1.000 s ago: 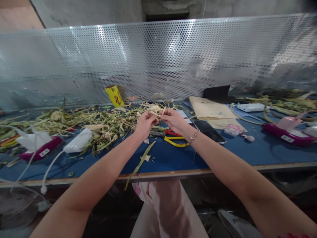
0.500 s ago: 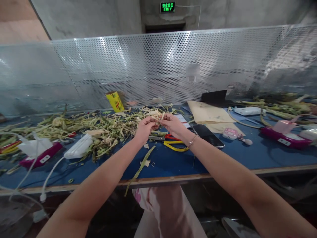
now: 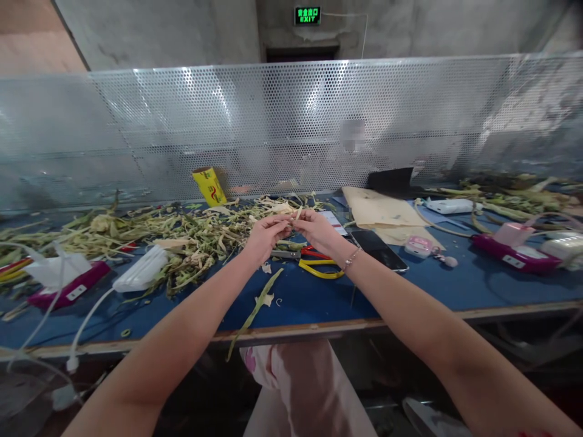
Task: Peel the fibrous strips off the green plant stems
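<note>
My left hand (image 3: pixel 269 235) and my right hand (image 3: pixel 314 229) meet above the blue table, fingertips pinched together. Between them they grip a small pale piece of dried plant stalk (image 3: pixel 298 213), mostly covered by the fingers. Behind and to the left spreads a heap of dry greenish stalks and leaves (image 3: pixel 200 237). Below the hands lie scissors with red and yellow handles (image 3: pixel 321 273), their blades partly under the hands. One long flat green strip (image 3: pixel 255 309) hangs over the table's front edge, with a pale scrap (image 3: pixel 265 299) beside it.
A phone (image 3: pixel 379 250), pink earbud case (image 3: pixel 419 246) and brown paper (image 3: pixel 382 209) lie to the right. Purple power strips stand at left (image 3: pixel 73 291) and right (image 3: pixel 514 255), with white cables. A yellow box (image 3: pixel 209 186) leans near the perforated metal screen (image 3: pixel 300 121).
The view has shifted slightly. Both hands stay together over the same spot with small finger movements; the pale piece is still between them.
</note>
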### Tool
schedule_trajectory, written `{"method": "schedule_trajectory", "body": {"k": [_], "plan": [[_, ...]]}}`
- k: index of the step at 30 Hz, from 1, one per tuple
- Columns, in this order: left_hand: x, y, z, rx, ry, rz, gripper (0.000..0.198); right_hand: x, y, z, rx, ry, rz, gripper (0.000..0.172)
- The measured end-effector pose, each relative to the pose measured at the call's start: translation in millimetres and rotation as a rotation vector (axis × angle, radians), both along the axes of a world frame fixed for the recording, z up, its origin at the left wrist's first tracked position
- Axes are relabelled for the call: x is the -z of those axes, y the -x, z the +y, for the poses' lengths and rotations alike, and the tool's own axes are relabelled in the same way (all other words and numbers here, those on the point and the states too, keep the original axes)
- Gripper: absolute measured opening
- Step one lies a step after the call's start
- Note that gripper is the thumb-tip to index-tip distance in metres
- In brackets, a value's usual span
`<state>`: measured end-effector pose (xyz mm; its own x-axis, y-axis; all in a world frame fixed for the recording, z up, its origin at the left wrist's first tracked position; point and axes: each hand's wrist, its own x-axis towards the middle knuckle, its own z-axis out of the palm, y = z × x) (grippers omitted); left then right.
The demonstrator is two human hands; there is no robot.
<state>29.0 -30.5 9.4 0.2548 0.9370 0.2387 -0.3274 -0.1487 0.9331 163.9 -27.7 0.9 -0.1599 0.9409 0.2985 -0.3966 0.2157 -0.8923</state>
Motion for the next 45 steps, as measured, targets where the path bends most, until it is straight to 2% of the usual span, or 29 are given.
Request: {"method": "schedule_trajectory", "body": {"k": [3,7,10,17,21,24,27,34,41,45], "plan": [[-1.4,2,2,0.022,0.017,0.0,0.028,-1.4,0,0,0.001,0.014,-0.006,0.02],[-4.4,2,3,0.029,0.062,-0.03,0.022,-2.5,1,0,0.033,0.018,0.002,0.016],[-5.7,1,3,0.023,0.094,-0.027,0.028,-2.9,1,0,0.053,0.007,-0.022,0.014],[-3.3,4,5,0.0,0.05,0.047,0.024,-3.7,-1,-3,0.029,-0.003,-0.065,0.013],[-5.8,7,8,0.001,0.027,0.044,0.023,-4.7,1,-2,0.065,0.018,-0.045,0.013],[-8.5,7,7,0.02,0.023,0.048,0.022,-4.8,3,-2,0.037,0.01,-0.047,0.013],[-10.6,7,3,0.011,0.033,0.103,0.02,-4.0,2,-3,0.024,0.007,-0.06,0.012],[-15.3,13,2,0.006,-0.134,0.413,0.019,-2.3,-4,-3,-0.008,0.016,-0.101,0.01],[-22.9,26,7,0.17,-0.153,0.506,0.031,-0.3,-8,0,0.01,0.017,-0.136,0.01],[-23.9,27,9,0.089,-0.222,0.585,0.025,0.4,-7,0,0.011,0.026,-0.12,0.012]]}}
